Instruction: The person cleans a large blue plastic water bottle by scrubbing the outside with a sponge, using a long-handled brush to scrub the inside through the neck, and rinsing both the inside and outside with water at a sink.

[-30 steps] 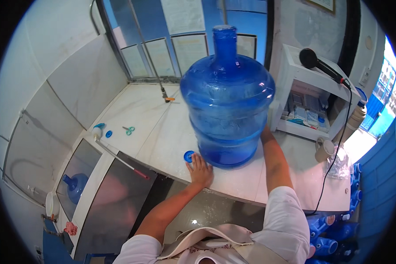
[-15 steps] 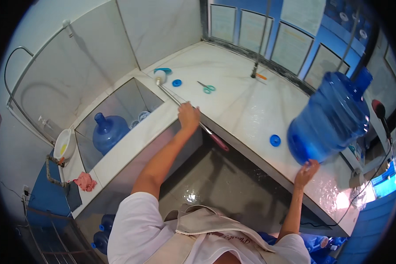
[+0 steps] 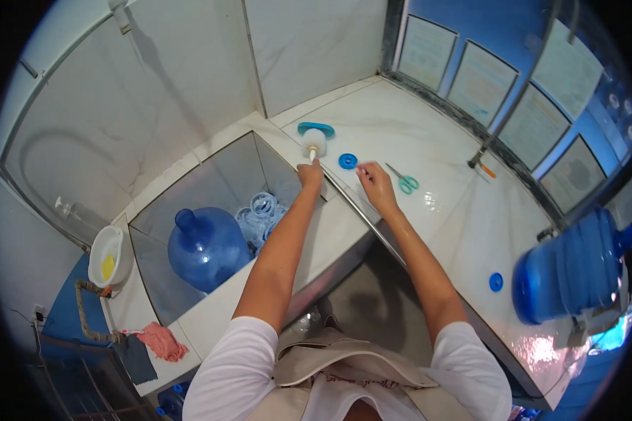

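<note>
My left hand (image 3: 311, 176) is closed around the long-handled brush (image 3: 314, 142), just below its round white head. Its metal rod runs toward me along the counter edge. Next to the head lies a teal oval brush (image 3: 317, 130). My right hand (image 3: 377, 188) is over the counter, holding nothing I can see. Its fingers are partly bent and apart, the tips close to a blue ring-shaped cap (image 3: 347, 161). Right of that hand are scissors (image 3: 407, 184) with green handles.
A large blue water bottle (image 3: 565, 270) lies on the right counter near another blue cap (image 3: 496, 282). In the sunken basin (image 3: 147, 245) are a second blue bottle (image 3: 207, 249) and several clear rings (image 3: 263, 205). A white bowl (image 3: 123, 256) and pink cloth (image 3: 163, 342) sit left.
My right hand has left the large bottle and come across to the blue cap. My left hand has slid up the rod to the brush head. The view has turned left.
</note>
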### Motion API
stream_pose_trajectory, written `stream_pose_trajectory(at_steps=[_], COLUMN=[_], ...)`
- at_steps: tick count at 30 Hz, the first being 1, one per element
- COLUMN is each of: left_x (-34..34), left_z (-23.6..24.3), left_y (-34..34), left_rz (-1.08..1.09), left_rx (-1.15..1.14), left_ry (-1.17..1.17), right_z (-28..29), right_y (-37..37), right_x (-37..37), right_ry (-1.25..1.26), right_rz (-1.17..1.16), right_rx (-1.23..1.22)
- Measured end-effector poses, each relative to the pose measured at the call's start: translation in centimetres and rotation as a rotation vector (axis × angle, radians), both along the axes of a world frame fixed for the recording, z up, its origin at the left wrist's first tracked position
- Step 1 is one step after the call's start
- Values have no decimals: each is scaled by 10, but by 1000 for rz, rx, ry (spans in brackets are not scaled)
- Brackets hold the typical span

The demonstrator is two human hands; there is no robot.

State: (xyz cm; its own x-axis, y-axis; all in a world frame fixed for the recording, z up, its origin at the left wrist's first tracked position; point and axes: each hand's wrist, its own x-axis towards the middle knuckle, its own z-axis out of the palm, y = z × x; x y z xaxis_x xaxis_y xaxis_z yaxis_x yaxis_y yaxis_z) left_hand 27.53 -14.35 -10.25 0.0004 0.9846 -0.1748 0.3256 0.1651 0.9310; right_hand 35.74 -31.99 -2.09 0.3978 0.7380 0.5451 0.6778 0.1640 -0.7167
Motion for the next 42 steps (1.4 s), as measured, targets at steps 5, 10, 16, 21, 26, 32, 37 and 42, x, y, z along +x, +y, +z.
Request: stream_pose_trajectory(at_steps=[5,10,16,21,26,32,37,42], left_x=[42,-41,-131,-189,-216,-237,-230,-232], left_z=[14,31,54,50,48,43,45,43], left_y=[-5,15,27,27,15,-4,-6,-8], left_rz=[-234,-87,69,288,362,463,479,488], left_rx=[-487,-452,-304,-266,-257,-234,-258,-248], left_ry=[-734,-922,-967,-1052,-1091,-1107,-1090,-1073], right_z=[-34,-33,2,22,20,-1,10,9], right_y=[136,193,250,319,394,368,357,339], right_x=[61,-3,-71,-97,-137,-241,-238,-239], right_ry=[-74,-143,675,1191,775,220,-557,-689], right_rz=[-48,301,634,938,361,1143,1181,1025], right_rx=[-13,-104,-278,-187,45,-693,-572,-417])
